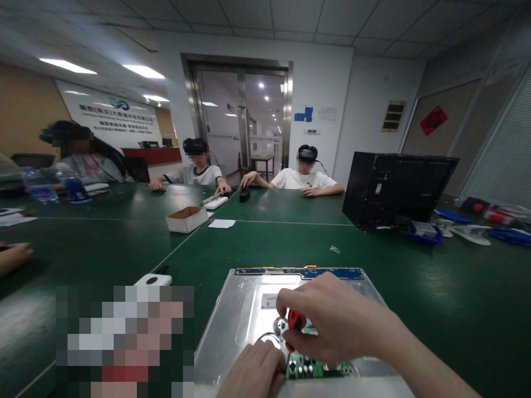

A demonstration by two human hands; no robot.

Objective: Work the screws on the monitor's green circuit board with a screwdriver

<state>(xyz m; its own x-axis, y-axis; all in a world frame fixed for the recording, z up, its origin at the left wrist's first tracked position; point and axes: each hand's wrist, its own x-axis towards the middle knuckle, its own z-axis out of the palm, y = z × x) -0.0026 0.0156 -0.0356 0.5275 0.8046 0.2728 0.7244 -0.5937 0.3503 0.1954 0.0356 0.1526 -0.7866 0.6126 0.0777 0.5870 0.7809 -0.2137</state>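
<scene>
A silver metal panel (244, 309), the back of a screen with a blue circuit strip (298, 271) along its far edge, lies on the green table (435, 298) right in front of me. My right hand (332, 323) is closed round a red-and-black screwdriver handle (295, 320) held upright over a small green circuit board (315, 369) on the panel. My left hand (253, 373) rests curled on the panel's near part, just left of the board, fingers bent and pressed down beside the tool's tip.
A black monitor casing (394, 188) stands at the right, with blue and white parts (456, 229) beside it. An open cardboard box (186, 218), a white paper slip (222, 223) and a white device (152, 279) lie to the left. Three people sit round the far side.
</scene>
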